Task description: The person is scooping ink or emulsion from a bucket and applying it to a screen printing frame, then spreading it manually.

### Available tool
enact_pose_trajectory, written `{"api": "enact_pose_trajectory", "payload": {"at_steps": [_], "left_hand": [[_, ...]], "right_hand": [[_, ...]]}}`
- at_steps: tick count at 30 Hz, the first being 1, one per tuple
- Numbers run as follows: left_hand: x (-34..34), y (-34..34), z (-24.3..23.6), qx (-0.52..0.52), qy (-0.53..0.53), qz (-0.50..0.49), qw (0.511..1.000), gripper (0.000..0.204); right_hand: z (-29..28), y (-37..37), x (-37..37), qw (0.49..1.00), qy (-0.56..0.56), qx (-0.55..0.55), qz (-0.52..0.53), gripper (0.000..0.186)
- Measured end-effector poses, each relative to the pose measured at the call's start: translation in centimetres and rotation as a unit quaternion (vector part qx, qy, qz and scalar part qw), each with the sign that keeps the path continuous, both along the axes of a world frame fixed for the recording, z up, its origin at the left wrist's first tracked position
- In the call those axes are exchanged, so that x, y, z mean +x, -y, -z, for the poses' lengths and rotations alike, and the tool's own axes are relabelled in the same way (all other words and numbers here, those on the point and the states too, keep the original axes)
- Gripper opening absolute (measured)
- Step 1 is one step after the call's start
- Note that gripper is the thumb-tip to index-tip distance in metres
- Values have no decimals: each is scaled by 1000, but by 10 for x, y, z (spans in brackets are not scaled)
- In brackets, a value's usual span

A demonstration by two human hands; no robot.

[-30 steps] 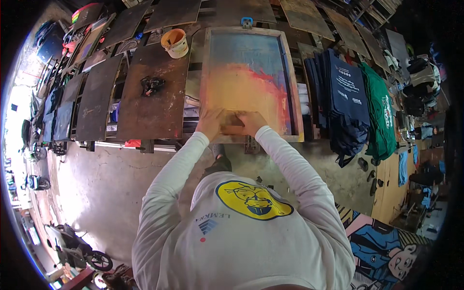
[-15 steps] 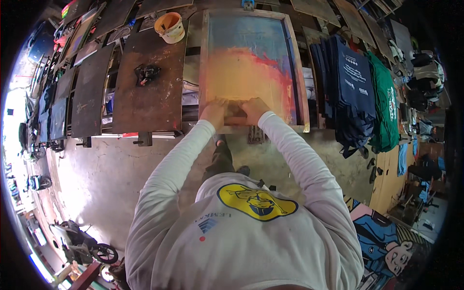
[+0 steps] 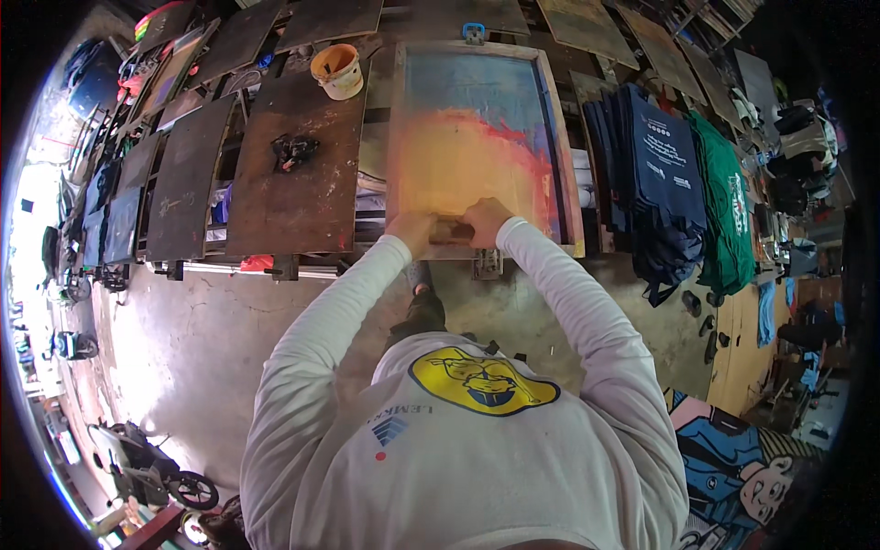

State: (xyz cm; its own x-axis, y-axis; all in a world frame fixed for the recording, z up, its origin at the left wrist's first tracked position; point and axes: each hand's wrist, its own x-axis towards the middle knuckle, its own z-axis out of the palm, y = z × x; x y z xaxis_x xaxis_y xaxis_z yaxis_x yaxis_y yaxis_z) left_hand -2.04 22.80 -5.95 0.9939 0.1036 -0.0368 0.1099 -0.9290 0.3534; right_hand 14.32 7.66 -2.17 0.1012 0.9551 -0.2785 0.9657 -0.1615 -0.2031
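Note:
A wooden-framed printing screen [image 3: 566, 174] lies before me, its mesh [image 3: 472, 165] stained yellow, red and blue. Near its close end sits a dark brown squeegee [image 3: 448, 231] with a wooden-looking grip. My left hand [image 3: 412, 231] is closed round the squeegee's left end. At the other end my right hand [image 3: 488, 223] grips it with bent fingers. The squeegee's blade is hidden beneath the hands and grip. Below the screen's near edge a metal bracket [image 3: 487, 264] sticks out.
Brown boards stand in a row; one board [image 3: 298, 197] at left bears an orange-rimmed bucket [image 3: 337, 71] and a crumpled black bundle [image 3: 294, 152]. To the right hang navy bags [image 3: 667, 165] and green cloth [image 3: 724, 197]. A blue clamp [image 3: 473, 34] sits at the screen's far end.
Both hands and the squeegee have come slightly closer to the screen's near edge. The whole view has shifted a little, so the screen and boards appear lower.

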Motion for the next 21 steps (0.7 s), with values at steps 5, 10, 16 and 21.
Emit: {"api": "enact_pose_trajectory", "payload": {"at_steps": [5,10,16,21], "left_hand": [[0,2,-5,15,-29,-2,999,21],[41,-35,-15,-316,-56,-129,938,31],[74,-60,-17,10,-19,24,999,47],[92,-80,-8,-80,-28,15,996,57]], "right_hand": [[-2,8,5,998,-33,45,-5,33],[-4,-18,33,993,-73,73,58,29],[-7,-44,43,998,23,55,31,47],[2,-56,59,997,2,30,71,53]]}}
